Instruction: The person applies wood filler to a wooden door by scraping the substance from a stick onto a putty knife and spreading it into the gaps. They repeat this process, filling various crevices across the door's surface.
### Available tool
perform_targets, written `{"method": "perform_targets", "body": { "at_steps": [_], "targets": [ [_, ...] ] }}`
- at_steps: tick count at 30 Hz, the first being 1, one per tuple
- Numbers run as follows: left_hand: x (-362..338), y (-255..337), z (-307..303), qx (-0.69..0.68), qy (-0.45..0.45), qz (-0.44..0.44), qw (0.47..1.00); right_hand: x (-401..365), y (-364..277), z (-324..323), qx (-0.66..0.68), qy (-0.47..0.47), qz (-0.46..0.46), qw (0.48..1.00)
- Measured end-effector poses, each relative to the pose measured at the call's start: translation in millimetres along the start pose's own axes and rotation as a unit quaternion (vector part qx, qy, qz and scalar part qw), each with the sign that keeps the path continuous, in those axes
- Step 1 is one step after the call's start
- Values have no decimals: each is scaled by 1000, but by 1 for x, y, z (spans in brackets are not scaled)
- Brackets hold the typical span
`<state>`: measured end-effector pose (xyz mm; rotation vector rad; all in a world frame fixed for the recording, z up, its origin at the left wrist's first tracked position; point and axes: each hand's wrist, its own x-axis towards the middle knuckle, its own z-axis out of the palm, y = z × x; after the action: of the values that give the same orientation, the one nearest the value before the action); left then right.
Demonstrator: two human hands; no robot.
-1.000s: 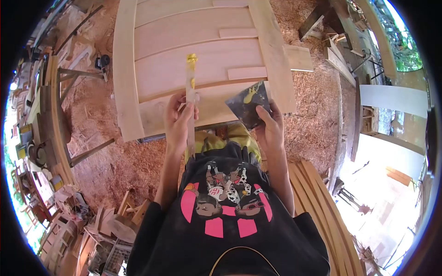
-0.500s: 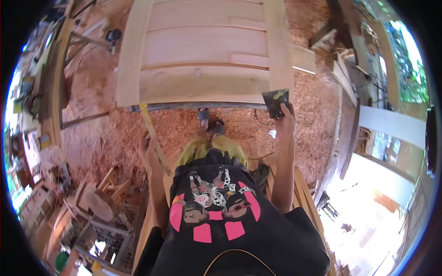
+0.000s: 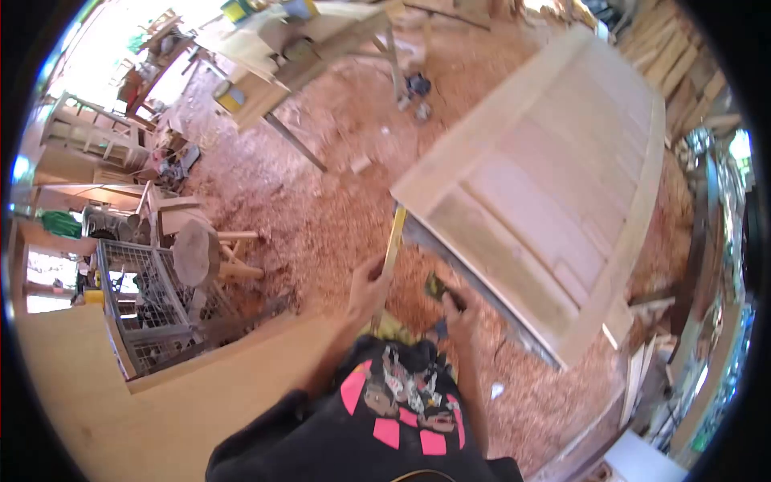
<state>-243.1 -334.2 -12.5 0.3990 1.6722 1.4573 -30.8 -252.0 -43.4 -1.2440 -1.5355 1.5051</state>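
Note:
A long yellow strip (image 3: 394,238) slants down from the near left corner of a pale wooden panelled door (image 3: 514,193). My left hand (image 3: 369,281) is closed on the strip, its fingers curled at the strip's left side. My right hand (image 3: 460,312) pinches a small dark flat piece with a green-yellow patch (image 3: 436,287), just off the door's near edge. Blur hides the piece's finer details.
A plywood sheet (image 3: 233,381) lies at the lower left, beside a metal wire rack (image 3: 148,321) and a round-topped wooden stool (image 3: 196,253). A workbench (image 3: 309,60) stands at the top. Shavings cover the floor (image 3: 281,217).
The view has swung left, so the door now appears tilted on the right. My right hand has come away from the door's right corner towards my left hand, bringing the dark piece with it.

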Motion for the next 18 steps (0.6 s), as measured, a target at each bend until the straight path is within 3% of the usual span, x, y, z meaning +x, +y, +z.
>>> {"method": "perform_targets", "body": {
  "at_steps": [2,6,8,9,10,12,13,14,17,18],
  "targets": [
    [-3,3,-30,-52,52,-1,997,14,-12,33,31,-12,-15,999],
    [58,19,-104,-122,104,33,987,92,-6,130,-14,-26,-16,999],
    [87,27,-147,-118,135,80,981,129,-25,185,135,-141,4,981],
    [100,41,-164,-125,135,78,980,137,-57,208,159,-202,90,962],
    [116,50,-180,-105,91,79,987,135,-75,234,144,-207,89,964],
    [154,78,-199,-102,75,106,986,157,-109,298,57,-254,-15,966],
    [171,95,-204,-109,60,118,985,165,-110,325,13,-244,-85,966],
    [182,108,-210,-108,41,119,986,176,-111,344,19,-257,-84,963],
    [236,129,-242,-60,95,191,975,210,-114,369,-31,-153,-49,986],
    [256,130,-256,-65,78,143,985,225,-110,375,47,-147,63,986]
  ]
}}
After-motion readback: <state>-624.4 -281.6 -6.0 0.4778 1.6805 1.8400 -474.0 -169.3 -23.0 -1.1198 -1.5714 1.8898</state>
